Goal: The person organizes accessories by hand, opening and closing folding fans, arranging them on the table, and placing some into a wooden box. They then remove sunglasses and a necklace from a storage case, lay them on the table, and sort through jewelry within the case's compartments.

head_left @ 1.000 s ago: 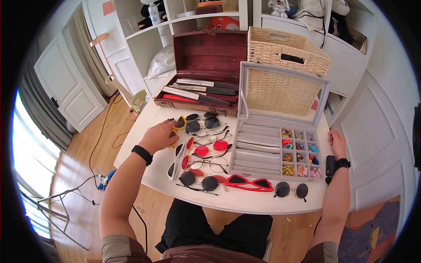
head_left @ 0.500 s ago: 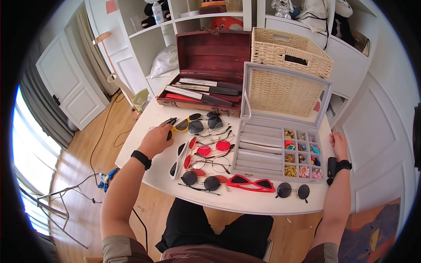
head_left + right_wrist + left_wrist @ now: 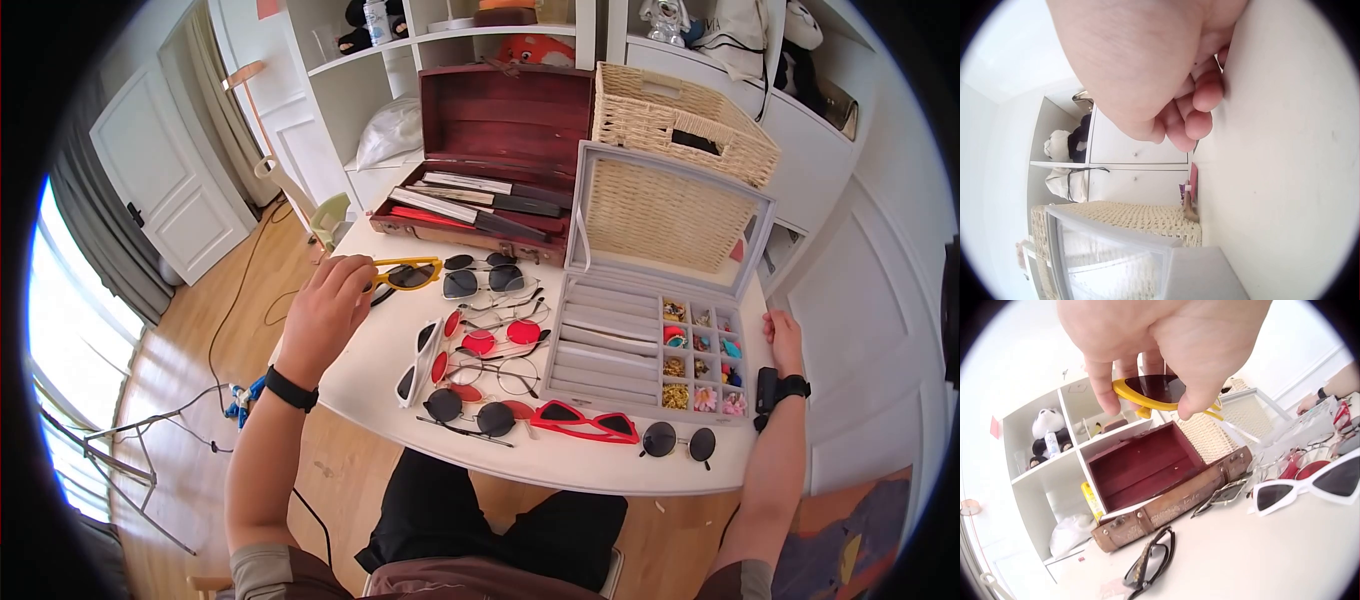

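Raised a little over the table's left side, my left hand (image 3: pixel 325 312) pinches a pair of yellow-framed sunglasses (image 3: pixel 410 275) by thumb and fingers. In the left wrist view a dark lens of the yellow pair shows below the palm. Under that hand a black-framed pair of glasses (image 3: pixel 1152 565) lies on the table. White cat-eye sunglasses (image 3: pixel 420 362) and several other pairs, among them red-framed sunglasses (image 3: pixel 585 422), lie to its right. My right hand (image 3: pixel 785 342) rests at the table's right edge, fingers loosely curled and holding nothing, beside a grey display box (image 3: pixel 605 362).
The display box has its glass lid up; trinkets fill its small compartments. Behind the glasses stands an open dark red case (image 3: pixel 505 115) holding folded fans (image 3: pixel 480 195). A woven basket (image 3: pixel 685 125) is at the back right. White shelves (image 3: pixel 350 60) rise behind the table (image 3: pixel 350 375).
My left hand has lifted the yellow sunglasses off the table and drawn them left and toward me. The black-framed glasses stay on the table. My right hand stays at the edge.
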`<state>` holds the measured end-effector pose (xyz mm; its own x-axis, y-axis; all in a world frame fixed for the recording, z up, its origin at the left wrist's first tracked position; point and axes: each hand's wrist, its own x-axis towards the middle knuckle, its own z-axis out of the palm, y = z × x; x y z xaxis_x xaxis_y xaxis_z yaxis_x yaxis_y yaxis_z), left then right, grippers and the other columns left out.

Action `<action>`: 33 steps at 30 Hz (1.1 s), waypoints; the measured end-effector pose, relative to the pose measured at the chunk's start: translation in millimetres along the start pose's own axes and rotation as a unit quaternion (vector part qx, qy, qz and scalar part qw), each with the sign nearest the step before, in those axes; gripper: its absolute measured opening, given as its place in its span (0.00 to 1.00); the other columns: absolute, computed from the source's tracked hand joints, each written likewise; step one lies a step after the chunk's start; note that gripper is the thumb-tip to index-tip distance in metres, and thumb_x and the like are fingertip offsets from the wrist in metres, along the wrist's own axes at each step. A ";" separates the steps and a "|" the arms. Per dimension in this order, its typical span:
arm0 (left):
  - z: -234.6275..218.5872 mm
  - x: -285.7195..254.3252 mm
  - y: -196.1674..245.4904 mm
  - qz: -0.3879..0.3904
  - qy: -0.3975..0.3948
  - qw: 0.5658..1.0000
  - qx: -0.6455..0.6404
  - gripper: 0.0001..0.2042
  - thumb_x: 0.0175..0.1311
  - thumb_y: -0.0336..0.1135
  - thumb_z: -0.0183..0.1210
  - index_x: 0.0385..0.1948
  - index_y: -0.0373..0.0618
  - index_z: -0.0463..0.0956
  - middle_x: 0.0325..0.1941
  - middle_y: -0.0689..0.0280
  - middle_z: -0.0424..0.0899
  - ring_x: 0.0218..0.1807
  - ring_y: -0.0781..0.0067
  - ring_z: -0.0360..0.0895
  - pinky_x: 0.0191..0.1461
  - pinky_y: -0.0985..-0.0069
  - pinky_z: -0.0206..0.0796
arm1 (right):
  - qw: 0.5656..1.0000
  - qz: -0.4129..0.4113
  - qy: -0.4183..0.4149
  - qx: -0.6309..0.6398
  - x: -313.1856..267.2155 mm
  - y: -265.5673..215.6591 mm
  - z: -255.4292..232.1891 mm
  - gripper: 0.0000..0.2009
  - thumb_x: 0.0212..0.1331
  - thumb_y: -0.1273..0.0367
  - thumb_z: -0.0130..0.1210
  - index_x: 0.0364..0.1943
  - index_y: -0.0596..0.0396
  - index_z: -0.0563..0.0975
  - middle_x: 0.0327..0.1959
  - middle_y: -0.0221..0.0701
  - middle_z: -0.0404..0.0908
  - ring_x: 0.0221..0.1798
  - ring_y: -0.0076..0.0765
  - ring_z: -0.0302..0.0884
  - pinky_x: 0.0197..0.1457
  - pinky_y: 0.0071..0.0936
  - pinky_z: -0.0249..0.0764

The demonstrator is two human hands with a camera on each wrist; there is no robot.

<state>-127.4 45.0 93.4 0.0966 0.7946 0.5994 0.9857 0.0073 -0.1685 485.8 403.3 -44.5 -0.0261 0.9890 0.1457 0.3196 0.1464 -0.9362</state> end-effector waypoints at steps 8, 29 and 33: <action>-31.9 1.6 33.7 0.140 0.082 0.987 -0.018 0.16 0.52 0.24 0.66 0.43 0.46 0.75 0.51 0.65 0.82 0.56 0.59 0.79 0.53 0.66 0.77 | 1.000 -0.003 0.002 0.013 -0.8 0.1 1.3 0.16 0.73 0.60 0.49 0.32 0.55 0.80 0.22 0.19 0.71 0.26 0.15 0.64 0.31 0.17 0.60; -1.0 -31.8 22.9 -0.059 -0.050 0.990 -0.121 0.20 0.53 0.25 0.70 0.47 0.42 0.73 0.50 0.60 0.81 0.44 0.60 0.84 0.47 0.70 0.78 | 1.000 -0.012 0.002 0.000 1.0 2.3 0.2 0.17 0.73 0.59 0.49 0.32 0.55 0.79 0.22 0.20 0.71 0.25 0.16 0.63 0.31 0.18 0.59; 3.8 -34.2 19.2 -0.062 -0.052 0.989 -0.122 0.19 0.53 0.25 0.70 0.46 0.42 0.73 0.49 0.60 0.81 0.44 0.60 0.84 0.47 0.70 0.78 | 1.000 -0.010 0.001 0.001 1.9 4.5 -0.8 0.16 0.73 0.59 0.49 0.33 0.55 0.79 0.22 0.20 0.72 0.25 0.15 0.63 0.31 0.18 0.59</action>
<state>-112.3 20.3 66.7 -0.0288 0.8555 0.5169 0.9943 -0.0288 0.1031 488.0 405.8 -48.1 -0.0308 0.9859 0.1643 0.3166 0.1655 -0.9340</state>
